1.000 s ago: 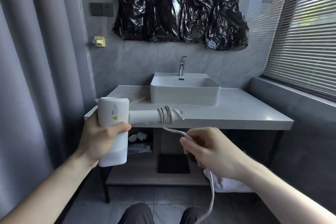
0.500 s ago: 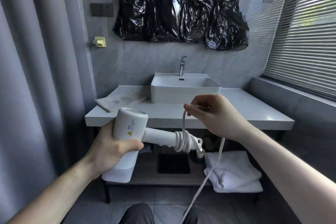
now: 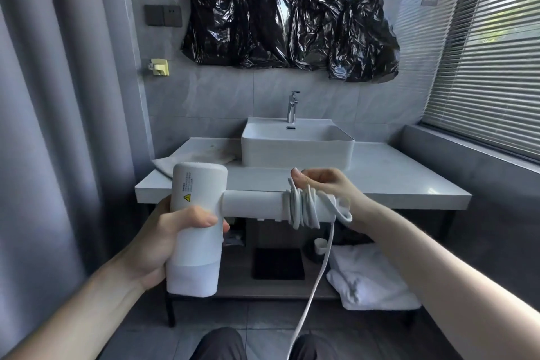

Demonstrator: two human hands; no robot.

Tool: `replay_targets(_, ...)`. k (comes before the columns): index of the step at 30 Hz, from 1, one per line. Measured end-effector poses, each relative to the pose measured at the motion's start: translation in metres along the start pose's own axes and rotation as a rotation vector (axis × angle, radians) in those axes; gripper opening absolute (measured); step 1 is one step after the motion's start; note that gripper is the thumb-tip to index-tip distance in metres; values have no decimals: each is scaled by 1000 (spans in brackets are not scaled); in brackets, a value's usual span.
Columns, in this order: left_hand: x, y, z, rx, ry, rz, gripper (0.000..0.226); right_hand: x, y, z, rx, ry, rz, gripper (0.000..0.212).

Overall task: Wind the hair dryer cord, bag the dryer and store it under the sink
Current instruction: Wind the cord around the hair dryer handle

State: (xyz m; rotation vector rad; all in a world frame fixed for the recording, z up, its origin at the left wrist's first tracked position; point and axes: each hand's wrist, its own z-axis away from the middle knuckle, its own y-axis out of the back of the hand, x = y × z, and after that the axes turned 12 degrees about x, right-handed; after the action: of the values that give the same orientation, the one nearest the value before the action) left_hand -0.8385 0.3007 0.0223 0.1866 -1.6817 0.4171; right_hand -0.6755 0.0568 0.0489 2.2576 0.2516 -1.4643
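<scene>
Left hand (image 3: 172,238) gripping the white hair dryer (image 3: 198,228) by its barrel in front of the vanity counter (image 3: 394,181), right hand (image 3: 324,184) pinching the cord (image 3: 302,207) over coils wrapping the handle, loose end hanging floorward

dryer: white plastic hair dryer (image 3: 198,213), tiny yellow warning triangle on it
cord: white flat cord (image 3: 301,207)
wall: crinkly glossy black plastic sheet (image 3: 289,9) over grey marbled wall tiles (image 3: 219,96)
sink: white square ceramic basin (image 3: 296,149)
</scene>
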Motion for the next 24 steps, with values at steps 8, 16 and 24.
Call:
replay_targets(8,9,1,-8,113,-23,114,47,25,-29,23,-51,-222,-121,52)
replay_targets(16,13,3,-19,324,-171,63,45,16,-42,61,-115,-205,-9,53)
replay_targets(24,9,3,-31,489,-249,-19,53,-4,-34,77,-197,-134,282,50)
